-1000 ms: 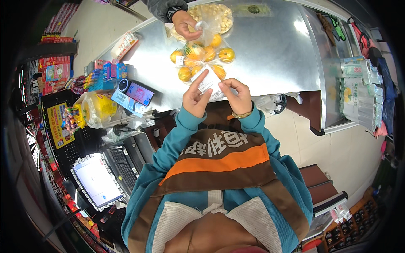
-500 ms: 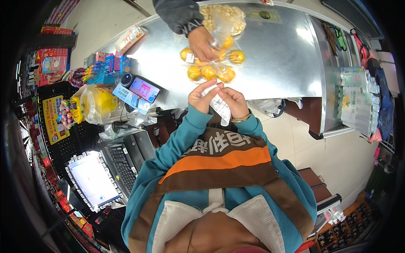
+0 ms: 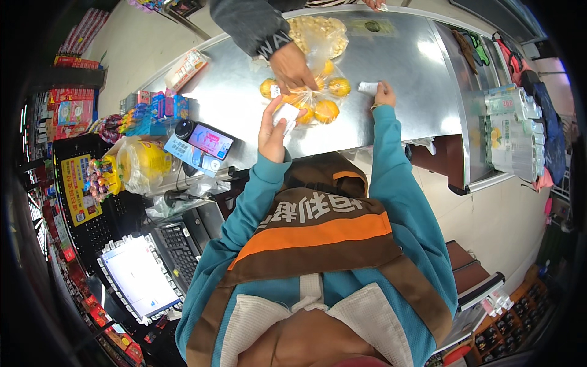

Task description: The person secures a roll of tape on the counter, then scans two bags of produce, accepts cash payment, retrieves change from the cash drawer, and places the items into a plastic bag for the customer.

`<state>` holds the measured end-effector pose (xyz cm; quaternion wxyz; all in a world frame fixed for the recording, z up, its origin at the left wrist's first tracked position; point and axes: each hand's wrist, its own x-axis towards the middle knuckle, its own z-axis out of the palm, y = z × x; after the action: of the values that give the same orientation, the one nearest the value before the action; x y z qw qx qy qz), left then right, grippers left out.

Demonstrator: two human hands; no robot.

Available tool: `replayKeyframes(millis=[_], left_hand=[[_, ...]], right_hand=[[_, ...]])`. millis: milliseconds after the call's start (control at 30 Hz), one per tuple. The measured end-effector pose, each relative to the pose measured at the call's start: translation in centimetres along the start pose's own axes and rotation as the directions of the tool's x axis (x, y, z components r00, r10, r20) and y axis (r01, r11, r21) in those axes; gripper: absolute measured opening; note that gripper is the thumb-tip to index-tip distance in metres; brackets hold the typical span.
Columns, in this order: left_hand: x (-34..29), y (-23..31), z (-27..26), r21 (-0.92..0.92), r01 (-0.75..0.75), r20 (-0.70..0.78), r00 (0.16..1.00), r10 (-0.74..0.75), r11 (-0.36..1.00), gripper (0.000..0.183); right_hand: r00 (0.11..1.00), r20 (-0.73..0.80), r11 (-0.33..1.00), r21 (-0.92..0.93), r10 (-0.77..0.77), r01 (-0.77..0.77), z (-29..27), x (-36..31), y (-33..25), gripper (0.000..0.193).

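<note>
The steel desk [image 3: 391,67] fills the picture from ten to two o'clock. On it, near twelve, lies a clear bag of oranges [image 3: 315,101], with another person's hand [image 3: 292,68] resting on its top and a second bag of pale nuts [image 3: 318,35] behind. At ten o'clock sits a small payment screen [image 3: 210,140]. The left hand [image 3: 272,131] pinches a white label [image 3: 285,115], touching the orange bag's near edge. The right hand [image 3: 384,95], at one o'clock, closes its fingers on a small white paper slip [image 3: 368,88] against the desk.
</note>
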<state>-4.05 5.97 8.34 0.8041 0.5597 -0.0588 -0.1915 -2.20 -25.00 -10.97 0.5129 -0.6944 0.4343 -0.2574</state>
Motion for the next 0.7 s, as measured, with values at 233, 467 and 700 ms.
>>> replayKeyframes(millis=[233, 467, 700], left_hand=[[0.1, -1.9, 2.8, 0.342, -0.233, 0.351, 0.93, 0.107, 0.91, 0.065], [-0.4, -7.4, 5.6, 0.576, -0.13, 0.487, 0.847, -0.211, 0.807, 0.075], [-1.4, -12.3, 7.0, 0.697, -0.16, 0.438, 0.867, -0.238, 0.699, 0.085]], right_hand=[[0.846, 0.44, 0.913, 0.388, -0.302, 0.124, -4.9, -11.3, -7.5, 0.045], [0.607, 0.778, 0.591, 0.414, 0.165, -0.692, -6.7, -19.2, -7.6, 0.026], [0.943, 0.179, 0.614, 0.722, 0.281, -0.32, -12.5, -16.1, 3.1, 0.022]])
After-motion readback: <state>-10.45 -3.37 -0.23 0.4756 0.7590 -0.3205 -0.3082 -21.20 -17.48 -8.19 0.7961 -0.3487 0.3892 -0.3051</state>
